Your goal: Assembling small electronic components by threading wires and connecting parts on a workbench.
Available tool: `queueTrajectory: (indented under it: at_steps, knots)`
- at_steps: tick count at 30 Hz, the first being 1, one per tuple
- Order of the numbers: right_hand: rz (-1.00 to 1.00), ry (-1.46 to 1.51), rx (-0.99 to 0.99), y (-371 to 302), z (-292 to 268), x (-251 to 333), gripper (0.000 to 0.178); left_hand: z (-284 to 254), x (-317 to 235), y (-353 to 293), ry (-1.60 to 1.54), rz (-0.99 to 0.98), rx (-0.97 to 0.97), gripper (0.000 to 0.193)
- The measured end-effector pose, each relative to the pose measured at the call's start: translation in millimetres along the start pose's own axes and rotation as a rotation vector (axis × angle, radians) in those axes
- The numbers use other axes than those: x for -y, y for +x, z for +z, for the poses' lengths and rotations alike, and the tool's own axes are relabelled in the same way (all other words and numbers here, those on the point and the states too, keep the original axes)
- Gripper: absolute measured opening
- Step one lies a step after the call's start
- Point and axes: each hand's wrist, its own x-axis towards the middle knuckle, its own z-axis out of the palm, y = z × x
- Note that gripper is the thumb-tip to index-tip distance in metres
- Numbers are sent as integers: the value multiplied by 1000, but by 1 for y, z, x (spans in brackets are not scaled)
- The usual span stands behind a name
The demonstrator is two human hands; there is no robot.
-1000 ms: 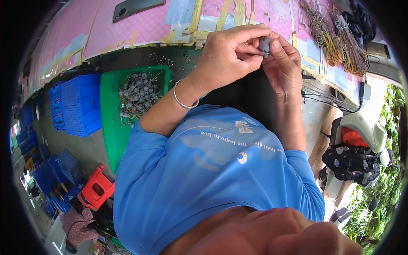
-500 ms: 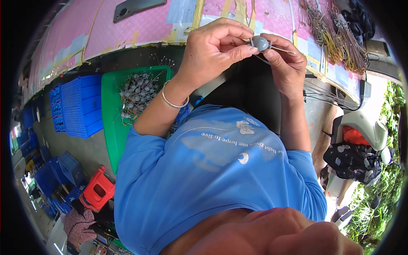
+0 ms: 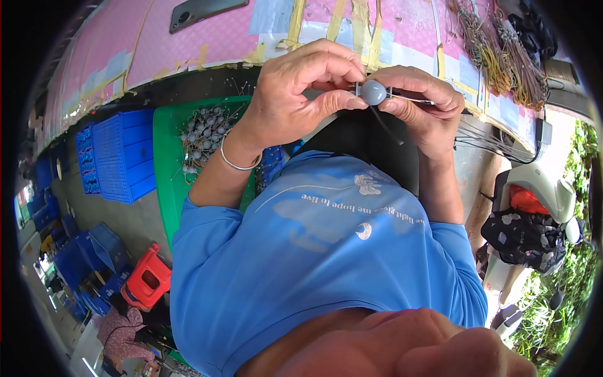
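Between my two hands is a small glossy grey ball-shaped part [image 3: 373, 93], with pale fittings at its sides. A thin dark strip [image 3: 387, 127] hangs below it, and a thin pale wire [image 3: 411, 98] runs from it across the fingers on the right. My left hand [image 3: 308, 88], with a bangle at its wrist, pinches the ball's left side with thumb and fingertips. My right hand [image 3: 421, 103] grips the right side, thumb under and index finger over. Both hands are just off the near edge of the pink table [image 3: 213, 47]. The fingers hide part of the fittings.
A green tub [image 3: 164, 182] at the left holds many similar grey balls on wires [image 3: 204, 135]. Beside it are blue crates [image 3: 125, 157] and a red stool [image 3: 147, 276]. A phone [image 3: 204, 14] and wire bundles [image 3: 487, 53] lie on the table. Another person [image 3: 120, 333] is at lower left.
Both hands have come down, nearer my body, with the grey ball part, which also shifted slightly left. The dark strip now hangs more plainly in sight below it.
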Motion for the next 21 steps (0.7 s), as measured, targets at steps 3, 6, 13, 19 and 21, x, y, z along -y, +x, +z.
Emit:
queueTrajectory:
  at_steps: [3,6,13,19,21]
  knots:
    - [-9,103,25,1,1,-9,22,-6,-1,-1,-13,-36,78,22]
    - [67,152,-2,0,2,-20,21,-10,1,-2,-85,-93,80,20]
    - [97,214,-90,6,-1,-33,16,-13,17,-10,-6,-70,-43,19]
    - [69,111,-81,9,11,-34,14,-15,8,-20,73,-101,-87,19]
    - [98,116,-102,9,24,-33,13,-17,3,-21,53,-139,-92,19]
